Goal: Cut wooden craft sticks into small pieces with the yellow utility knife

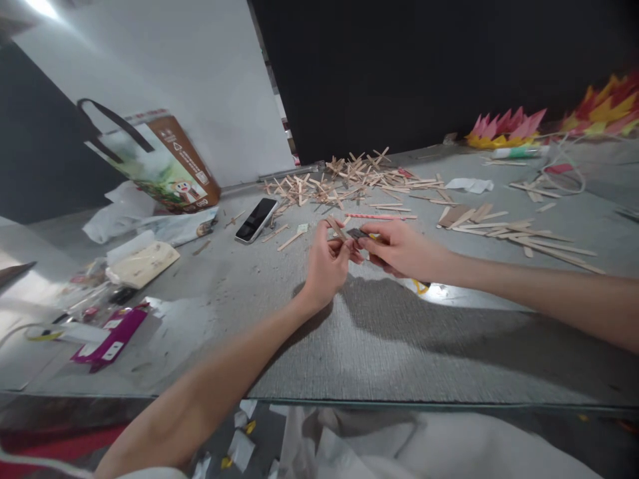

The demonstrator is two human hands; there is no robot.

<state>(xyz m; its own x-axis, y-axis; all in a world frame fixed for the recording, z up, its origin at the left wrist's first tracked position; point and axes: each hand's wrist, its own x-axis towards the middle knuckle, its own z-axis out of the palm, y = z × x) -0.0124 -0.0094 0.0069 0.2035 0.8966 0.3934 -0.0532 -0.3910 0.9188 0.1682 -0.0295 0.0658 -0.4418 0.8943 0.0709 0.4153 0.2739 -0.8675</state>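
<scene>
My left hand [327, 263] is closed, pinching a flat wooden craft stick [337, 228] between thumb and fingers. My right hand [394, 246] meets it from the right, fingers wrapped round what looks like a utility knife [356, 233] with a dark front end and yellow parts. The knife's tip is at or very near the stick; whether they touch cannot be made out. My right palm and fingers cover most of the handle. Just beyond both hands lies a red-and-white patterned strip [382, 216].
Behind my hands spreads a heap of crossed craft sticks [349, 174]; loose sticks [519, 233] lie to the right. A phone [257, 219], a shopping bag [174, 163] and a purple package [112, 338] are on the left. Paper crowns [506, 130] stand at the back right.
</scene>
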